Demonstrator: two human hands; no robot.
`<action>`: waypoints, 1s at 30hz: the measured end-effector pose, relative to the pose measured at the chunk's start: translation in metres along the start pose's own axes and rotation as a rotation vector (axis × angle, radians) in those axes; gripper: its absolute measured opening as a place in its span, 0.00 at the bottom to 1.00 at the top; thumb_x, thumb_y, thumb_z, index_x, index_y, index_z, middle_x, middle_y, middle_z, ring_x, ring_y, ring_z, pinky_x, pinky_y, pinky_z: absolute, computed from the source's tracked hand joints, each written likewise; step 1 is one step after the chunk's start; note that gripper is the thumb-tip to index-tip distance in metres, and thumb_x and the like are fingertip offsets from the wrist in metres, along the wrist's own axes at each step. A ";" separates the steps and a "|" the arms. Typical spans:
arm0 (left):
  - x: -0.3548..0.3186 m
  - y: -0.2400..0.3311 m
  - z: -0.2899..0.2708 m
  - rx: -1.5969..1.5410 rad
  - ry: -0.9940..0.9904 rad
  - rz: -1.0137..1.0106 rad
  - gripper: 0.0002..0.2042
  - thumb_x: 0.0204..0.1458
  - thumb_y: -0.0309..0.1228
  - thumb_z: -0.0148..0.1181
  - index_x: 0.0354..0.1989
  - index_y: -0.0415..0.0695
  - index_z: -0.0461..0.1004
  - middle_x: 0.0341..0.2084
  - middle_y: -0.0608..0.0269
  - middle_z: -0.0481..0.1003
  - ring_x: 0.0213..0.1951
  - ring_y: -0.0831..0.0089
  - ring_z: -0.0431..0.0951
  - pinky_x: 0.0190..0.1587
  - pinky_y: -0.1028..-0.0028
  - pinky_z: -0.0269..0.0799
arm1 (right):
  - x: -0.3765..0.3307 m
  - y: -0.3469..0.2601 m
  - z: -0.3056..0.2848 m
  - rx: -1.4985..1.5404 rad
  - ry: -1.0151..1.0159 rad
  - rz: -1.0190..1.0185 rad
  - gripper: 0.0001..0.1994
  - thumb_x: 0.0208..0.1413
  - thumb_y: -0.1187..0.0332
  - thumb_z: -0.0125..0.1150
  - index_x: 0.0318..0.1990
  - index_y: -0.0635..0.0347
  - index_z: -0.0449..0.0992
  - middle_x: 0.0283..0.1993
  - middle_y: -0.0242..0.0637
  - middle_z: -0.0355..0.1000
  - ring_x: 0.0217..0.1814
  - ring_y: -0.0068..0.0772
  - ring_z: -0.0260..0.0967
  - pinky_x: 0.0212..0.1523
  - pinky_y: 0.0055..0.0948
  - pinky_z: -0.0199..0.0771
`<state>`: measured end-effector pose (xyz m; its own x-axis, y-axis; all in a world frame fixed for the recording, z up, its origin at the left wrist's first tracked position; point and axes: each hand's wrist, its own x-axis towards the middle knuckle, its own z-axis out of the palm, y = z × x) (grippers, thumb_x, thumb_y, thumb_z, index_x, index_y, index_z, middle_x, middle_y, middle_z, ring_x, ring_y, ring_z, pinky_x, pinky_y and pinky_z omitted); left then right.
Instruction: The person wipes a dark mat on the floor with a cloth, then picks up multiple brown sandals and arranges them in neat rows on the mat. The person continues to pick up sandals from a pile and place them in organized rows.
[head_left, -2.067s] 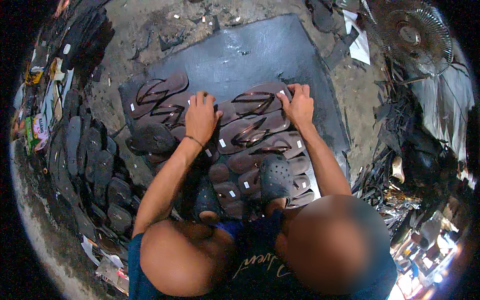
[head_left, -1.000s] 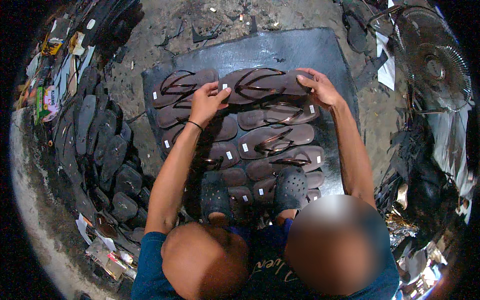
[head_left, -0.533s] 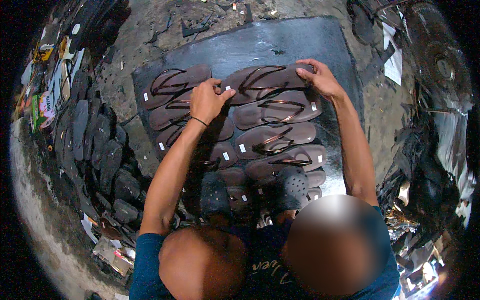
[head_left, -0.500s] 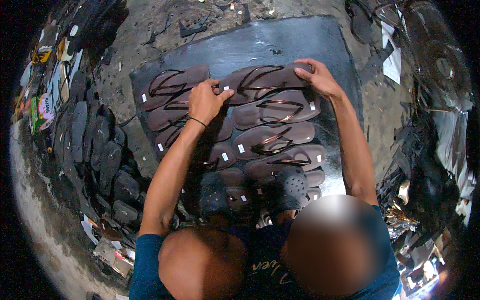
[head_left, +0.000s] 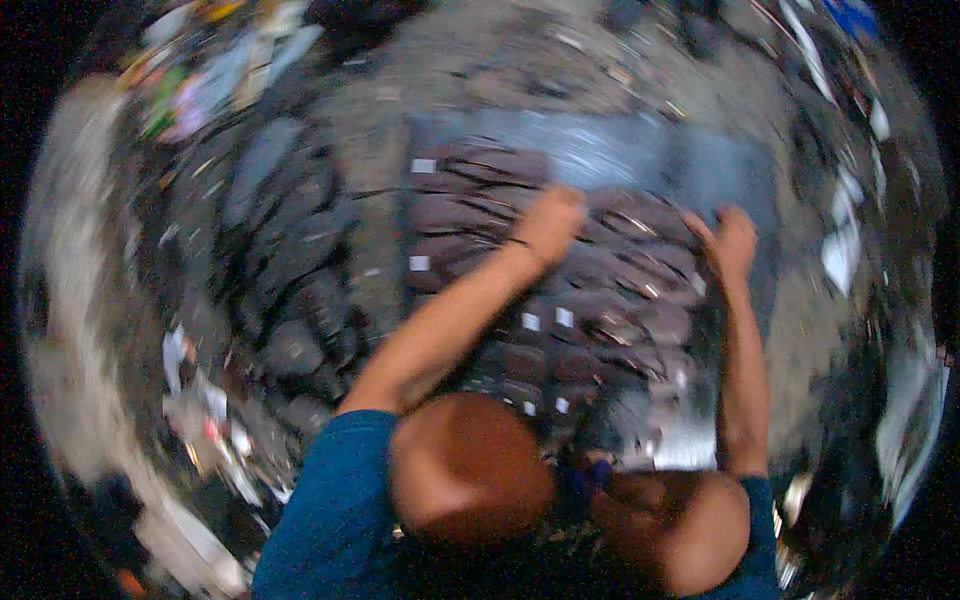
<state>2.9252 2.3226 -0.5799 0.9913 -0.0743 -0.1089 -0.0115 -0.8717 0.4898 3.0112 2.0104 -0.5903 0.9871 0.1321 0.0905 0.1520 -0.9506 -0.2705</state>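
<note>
Rows of brown flip-flops with shiny straps lie on a dark sheet (head_left: pixel 735 170), several with small white stickers. My left hand (head_left: pixel 553 225), with a dark band at its wrist, is at the left end of the farthest flip-flop (head_left: pixel 640 212) of the right column. Blur smears its fingers, so its grip is unclear. Close to that flip-flop's right end is my right hand (head_left: pixel 730 243), thumb and fingers apart, with nothing seen in it. Beside my left hand lies the left column, including a far flip-flop (head_left: pixel 490 165).
Dark sole-shaped pieces (head_left: pixel 285 230) are heaped on the ground to the left. Scraps and bright packaging litter the far left. White sheet material (head_left: pixel 842 235) and dark clutter lie along the right. Two rounded bare shapes, likely my knees (head_left: pixel 470 465), fill the lower middle.
The view has shifted and blurred, so the sheet and flip-flops sit further right. My right hand has come away from the far flip-flop's end; my left stays near its other end.
</note>
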 end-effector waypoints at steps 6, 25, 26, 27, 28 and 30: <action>-0.089 -0.002 -0.091 -0.037 0.221 0.208 0.08 0.55 0.34 0.59 0.38 0.43 0.77 0.30 0.54 0.78 0.33 0.51 0.79 0.35 0.58 0.77 | -0.043 0.094 0.037 0.073 0.123 -0.232 0.10 0.60 0.67 0.61 0.41 0.64 0.75 0.45 0.50 0.75 0.46 0.56 0.72 0.48 0.45 0.71; -0.493 -0.198 -0.367 0.210 0.216 -0.782 0.39 0.45 0.36 0.69 0.68 0.39 0.61 0.60 0.40 0.69 0.63 0.48 0.69 0.66 0.62 0.64 | 0.041 0.053 -0.103 0.970 -0.562 0.317 0.10 0.67 0.59 0.51 0.43 0.53 0.74 0.45 0.32 0.69 0.46 0.27 0.67 0.45 0.29 0.66; -0.503 -0.198 -0.350 0.146 0.219 -0.858 0.34 0.49 0.30 0.65 0.67 0.40 0.62 0.62 0.43 0.68 0.64 0.47 0.67 0.67 0.62 0.62 | 0.045 0.004 -0.101 0.980 -0.505 0.245 0.09 0.66 0.62 0.52 0.45 0.55 0.74 0.48 0.35 0.68 0.46 0.31 0.68 0.45 0.30 0.67; -0.508 -0.199 -0.334 0.114 0.301 -0.909 0.32 0.50 0.28 0.63 0.67 0.41 0.63 0.63 0.45 0.67 0.64 0.47 0.67 0.68 0.61 0.61 | 0.049 -0.042 -0.102 0.989 -0.433 0.173 0.08 0.65 0.65 0.54 0.46 0.57 0.74 0.50 0.38 0.68 0.47 0.35 0.69 0.45 0.31 0.68; -0.513 -0.197 -0.321 0.086 0.380 -0.963 0.31 0.51 0.25 0.61 0.66 0.41 0.64 0.63 0.47 0.67 0.65 0.48 0.66 0.69 0.61 0.60 | 0.055 -0.076 -0.104 0.664 -0.355 -0.198 0.08 0.63 0.69 0.54 0.47 0.58 0.73 0.50 0.39 0.68 0.47 0.38 0.70 0.46 0.32 0.69; -0.519 -0.188 -0.295 0.162 0.513 -0.921 0.29 0.51 0.20 0.57 0.66 0.43 0.65 0.64 0.50 0.66 0.66 0.49 0.65 0.70 0.59 0.58 | 0.067 -0.130 -0.115 -0.029 -0.141 -0.878 0.09 0.60 0.75 0.56 0.47 0.61 0.72 0.50 0.43 0.68 0.48 0.44 0.70 0.47 0.35 0.70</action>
<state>2.4516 2.6678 -0.3599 0.5634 0.8260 0.0174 0.7905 -0.5450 0.2794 3.0522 2.1109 -0.4391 0.5124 0.8482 0.1342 0.8574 -0.4967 -0.1345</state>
